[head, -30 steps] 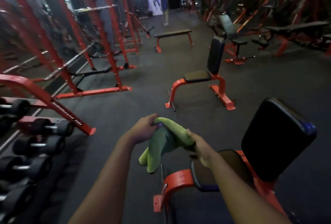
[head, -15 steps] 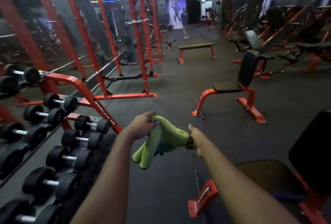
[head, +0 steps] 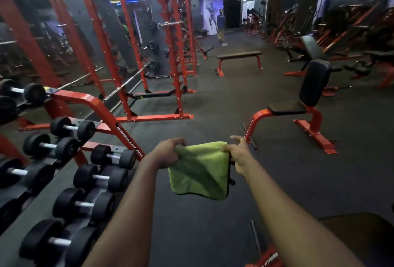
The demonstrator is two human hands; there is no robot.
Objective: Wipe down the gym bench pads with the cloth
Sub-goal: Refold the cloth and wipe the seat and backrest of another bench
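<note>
Spread now where it hung bunched half a second ago, the green cloth [head: 200,172] hangs flat in the air between two hands that have moved apart. The left hand [head: 168,153] pinches its upper left corner with curled fingers. The right hand [head: 238,155] pinches the upper right corner, one finger sticking out. Open dark floor [head: 213,104] lies ahead. A dumbbell rack [head: 102,117] crowds the left side. The nearest bench pad [head: 358,241] edges the lower right corner, and an upright-backed bench [head: 298,106] stands ahead on the right, well apart.

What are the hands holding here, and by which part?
A green cloth, by its top edge: left hand at the left corner, right hand at the right corner; the rest hangs free.
</note>
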